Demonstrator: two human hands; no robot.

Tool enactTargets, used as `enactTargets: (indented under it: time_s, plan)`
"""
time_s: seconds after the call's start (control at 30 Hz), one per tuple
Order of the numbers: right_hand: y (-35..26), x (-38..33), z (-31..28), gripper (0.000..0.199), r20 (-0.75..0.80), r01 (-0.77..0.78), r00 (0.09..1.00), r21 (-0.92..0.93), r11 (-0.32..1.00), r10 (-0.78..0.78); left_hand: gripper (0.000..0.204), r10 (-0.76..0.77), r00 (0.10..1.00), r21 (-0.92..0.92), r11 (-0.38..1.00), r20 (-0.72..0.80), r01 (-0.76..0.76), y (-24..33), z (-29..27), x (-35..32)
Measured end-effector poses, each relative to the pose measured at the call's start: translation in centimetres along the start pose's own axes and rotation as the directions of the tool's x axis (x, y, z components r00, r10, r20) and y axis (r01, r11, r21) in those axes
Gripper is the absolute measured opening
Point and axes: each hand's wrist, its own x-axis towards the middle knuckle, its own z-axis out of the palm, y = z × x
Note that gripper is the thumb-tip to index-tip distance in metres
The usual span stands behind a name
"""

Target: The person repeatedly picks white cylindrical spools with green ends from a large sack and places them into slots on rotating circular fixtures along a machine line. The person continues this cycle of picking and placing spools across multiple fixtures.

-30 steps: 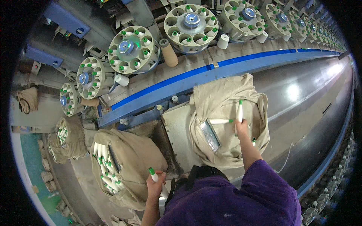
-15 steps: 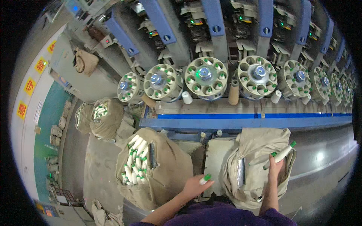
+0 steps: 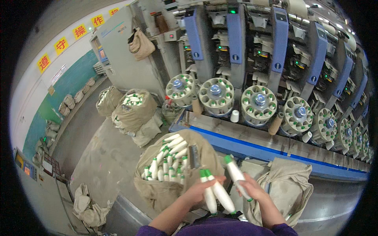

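Observation:
My left hand is closed round two yarn bobbins, white with green ends, in front of my body. Their upper green tips stand close together, while the lower ends spread apart. Just to the right, my right hand grips a single yarn bobbin, tilted with its top leaning left. Beyond my left hand stands a beige cloth sack full of similar bobbins. A second beige sack, its cloth folded over, lies beside my right forearm; most of its inside is hidden.
A winding machine with blue uprights and round bobbin magazines runs along the far side, behind a blue rail. More filled sacks stand at the far left. Crumpled cloth lies at lower left, near a grey cabinet.
The view has swung left. My right hand has come from over the right sack to beside my left hand. The left hand shows two bobbins instead of one; the right now shows one.

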Motion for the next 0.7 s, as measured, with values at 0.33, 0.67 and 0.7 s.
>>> enactTargets:
  time_s: [0.33,0.67,0.7]
  plan:
    - [-0.5,7.1,30.7,0.029,0.875,-0.144,0.462,-0.084,0.986,0.142,0.027,0.749,0.566,-0.019,0.597,-0.343,-0.802,11.3,-22.4,-28.1]
    - [-6.4,11.9,37.0,0.015,0.096,0.208,0.927,0.671,0.712,-0.361,0.029,0.842,0.342,0.132,0.428,-0.418,-0.894,16.3,-31.7,-39.9]
    - [-6.3,12.7,38.6,0.015,0.071,0.262,0.929,0.563,0.784,-0.362,0.030,0.830,0.358,0.121,0.445,-0.428,-0.887,17.1,-32.6,-39.5]
